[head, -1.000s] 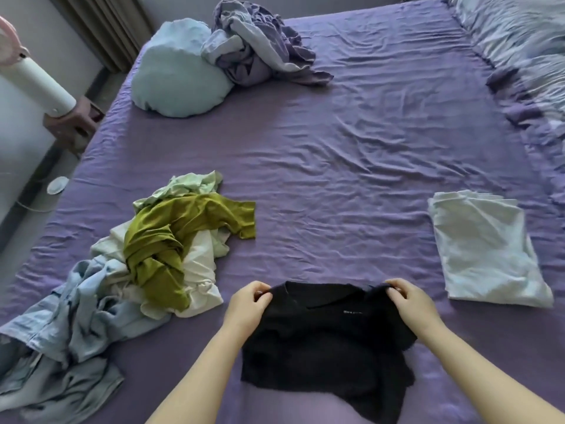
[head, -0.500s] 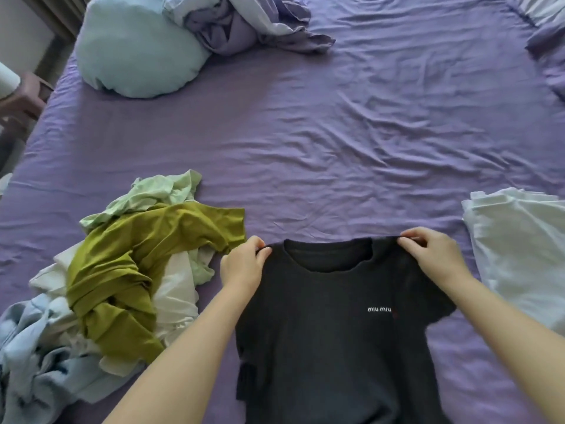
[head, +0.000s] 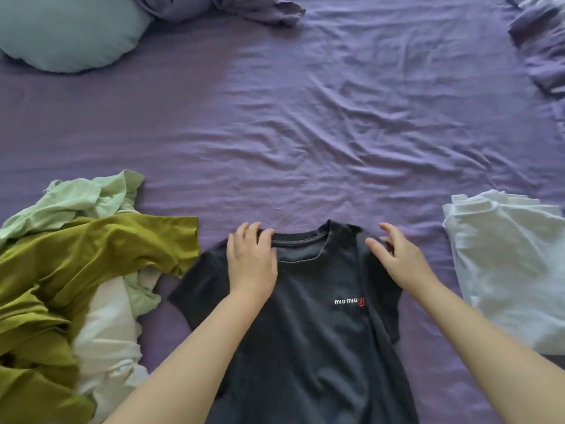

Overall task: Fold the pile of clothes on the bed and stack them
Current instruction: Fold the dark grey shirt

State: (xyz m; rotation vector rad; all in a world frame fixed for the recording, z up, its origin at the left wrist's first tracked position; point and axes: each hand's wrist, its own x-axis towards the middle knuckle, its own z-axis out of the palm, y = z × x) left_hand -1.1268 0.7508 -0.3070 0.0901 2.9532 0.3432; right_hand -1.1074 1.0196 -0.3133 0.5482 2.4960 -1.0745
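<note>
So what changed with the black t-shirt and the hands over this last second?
The black t-shirt, bunched up a second ago, now lies spread flat, logo up, on the purple bedsheet. The left hand and right hand, which pinched its shoulders, have let go; the left now rests flat by the collar, the right is opening. The unfolded clothes pile and folded white garment stayed put.

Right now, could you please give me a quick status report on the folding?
Left hand flat on black short-sleeved T-shirt at the collar. Right hand open at its shoulder. Shirt spread on the bed, unfolded. Nothing in the way.
</note>
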